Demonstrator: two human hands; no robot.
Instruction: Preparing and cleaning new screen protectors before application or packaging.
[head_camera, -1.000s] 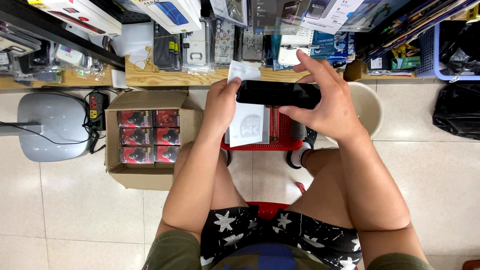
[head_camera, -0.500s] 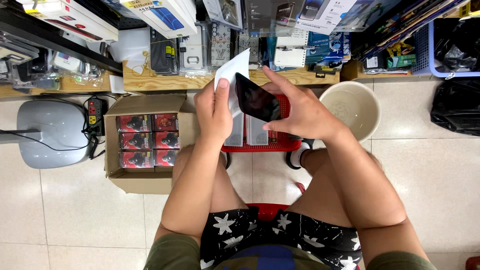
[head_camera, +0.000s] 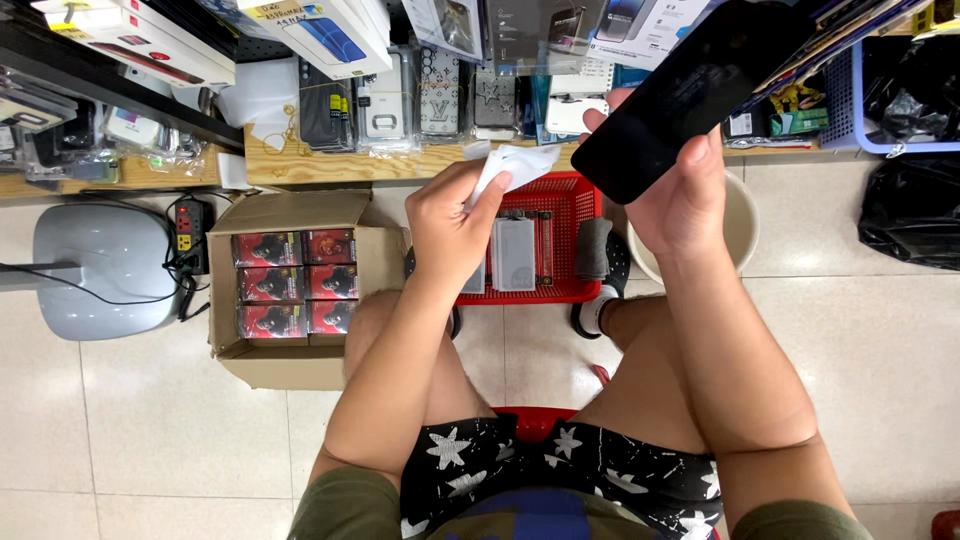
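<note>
Red basket of flat packets, right hand gripping black phone, left hand pinching white wipe.

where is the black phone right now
In the head view, the black phone is held up in the right hand, upper right, above the red basket.

The basket stands on the floor between the person's knees, under the wooden shelf edge. Left of the basket sits an open cardboard box with small packs in rows inside. Left of the box lies a power strip, then a rounded fan base. Just right of the basket stands a round bucket; well right of it lies a plastic bag. In the basket lie flat packets.
</note>
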